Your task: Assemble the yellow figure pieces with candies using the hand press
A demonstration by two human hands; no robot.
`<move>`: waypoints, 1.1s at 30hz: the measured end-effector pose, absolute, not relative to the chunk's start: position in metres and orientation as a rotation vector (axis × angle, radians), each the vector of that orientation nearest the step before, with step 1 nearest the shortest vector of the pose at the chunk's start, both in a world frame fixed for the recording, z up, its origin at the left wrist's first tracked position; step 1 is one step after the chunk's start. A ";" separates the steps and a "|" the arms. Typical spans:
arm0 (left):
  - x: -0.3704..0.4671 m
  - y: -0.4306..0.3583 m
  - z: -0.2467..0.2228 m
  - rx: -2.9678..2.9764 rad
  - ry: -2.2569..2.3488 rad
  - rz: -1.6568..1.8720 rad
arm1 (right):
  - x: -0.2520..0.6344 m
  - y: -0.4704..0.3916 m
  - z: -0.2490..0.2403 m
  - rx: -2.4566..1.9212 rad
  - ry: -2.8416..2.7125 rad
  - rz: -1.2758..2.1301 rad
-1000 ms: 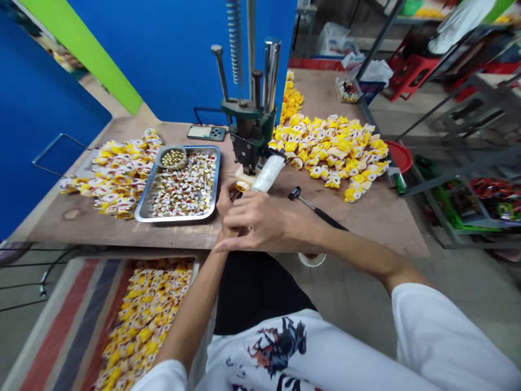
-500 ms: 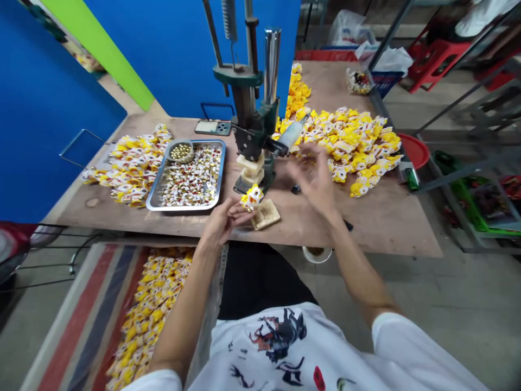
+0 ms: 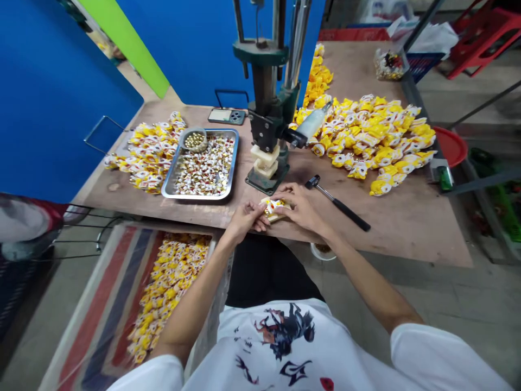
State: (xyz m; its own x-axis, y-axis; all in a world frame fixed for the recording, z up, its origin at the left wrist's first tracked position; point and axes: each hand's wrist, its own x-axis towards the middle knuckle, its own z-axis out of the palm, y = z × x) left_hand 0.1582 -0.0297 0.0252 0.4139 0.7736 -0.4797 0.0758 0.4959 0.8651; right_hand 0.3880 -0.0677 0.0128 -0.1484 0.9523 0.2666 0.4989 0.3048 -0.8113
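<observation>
Close to the table's front edge, a small yellow and white figurine [image 3: 273,206] lies on a cream-coloured block mould [image 3: 278,218]. My left hand [image 3: 249,217] pinches the figurine from the left side. From the right, my right hand [image 3: 299,205] closes its fingers round the figurine and the block's edge. Just behind my hands stands a green hand press [image 3: 266,117] with cream-coloured mould blocks [image 3: 265,161] under its ram. A hammer [image 3: 340,203] with a black handle lies to the right of my right hand.
A metal tray [image 3: 234,163] of small white and red parts holds a bowl of gold beads [image 3: 194,141]. Figurine piles lie at left [image 3: 150,152] and right [image 3: 374,133]. A phone [image 3: 226,116] lies behind. Below the table, a striped-lined container [image 3: 122,260] holds more yellow pieces.
The figurine has gone from my raised left hand down onto the cream block. My right hand has come from beside the press handle to the figurine. The view has shifted.
</observation>
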 end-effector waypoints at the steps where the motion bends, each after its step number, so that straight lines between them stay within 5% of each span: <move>1: 0.158 -0.029 0.025 1.010 1.082 0.550 | 0.389 -0.068 0.015 -1.309 -1.779 0.728; 9: 0.078 0.064 0.053 1.762 1.690 0.987 | 0.415 -0.076 0.025 -1.464 -1.532 0.719; 18: 0.059 0.122 0.044 1.930 1.876 0.551 | 0.417 -0.091 0.015 -1.518 -1.462 0.693; 29: 0.054 0.094 0.069 1.380 1.406 1.025 | 0.410 -0.087 0.037 -1.440 -1.444 0.720; 33: 0.089 0.046 0.084 1.039 1.008 0.894 | 0.378 -0.072 0.067 -1.248 -1.440 0.741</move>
